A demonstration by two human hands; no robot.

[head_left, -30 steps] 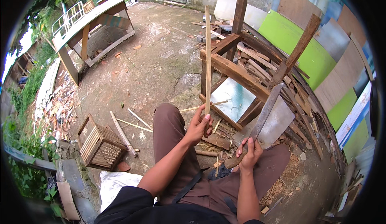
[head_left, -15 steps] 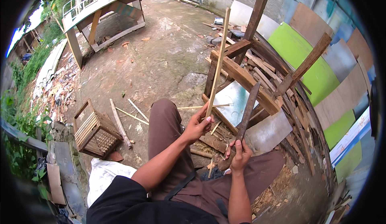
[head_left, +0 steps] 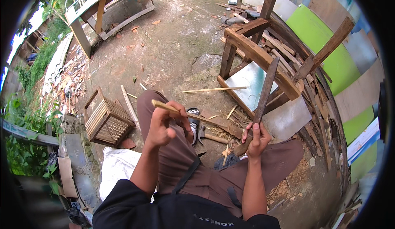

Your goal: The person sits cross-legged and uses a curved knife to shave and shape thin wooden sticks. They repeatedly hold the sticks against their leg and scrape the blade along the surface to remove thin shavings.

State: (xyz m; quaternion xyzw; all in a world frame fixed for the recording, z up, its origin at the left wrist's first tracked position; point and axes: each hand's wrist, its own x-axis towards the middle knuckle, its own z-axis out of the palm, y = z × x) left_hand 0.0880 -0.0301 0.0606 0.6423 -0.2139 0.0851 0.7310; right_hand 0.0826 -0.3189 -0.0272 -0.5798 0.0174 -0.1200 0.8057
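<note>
My left hand point(head_left: 166, 122) is closed around a thin wooden strip point(head_left: 201, 119), which now slants down to the right. Its far end reaches a wooden block point(head_left: 235, 131) on the ground between my legs. In my right hand point(head_left: 257, 140) is the handle of a machete point(head_left: 265, 90), its long dark blade pointing up and away. Part of the blade overlaps a wooden frame point(head_left: 263, 62) behind it; I cannot tell whether they touch. Beside my shoe point(head_left: 192, 124) lies a hammer point(head_left: 212, 137) with a wooden handle.
A slatted wooden crate point(head_left: 109, 120) lies tilted at the left. Another thin strip point(head_left: 214, 89) rests near a metal sheet point(head_left: 251, 81). Scrap wood point(head_left: 317, 118) is heaped at the right beside green panels point(head_left: 317, 44). A long table point(head_left: 103, 1) stands at the far left.
My left hand has moved left and turned, swinging the strip from upright to a low slant. The machete stays in my right hand. The whole view has shifted slightly.
</note>
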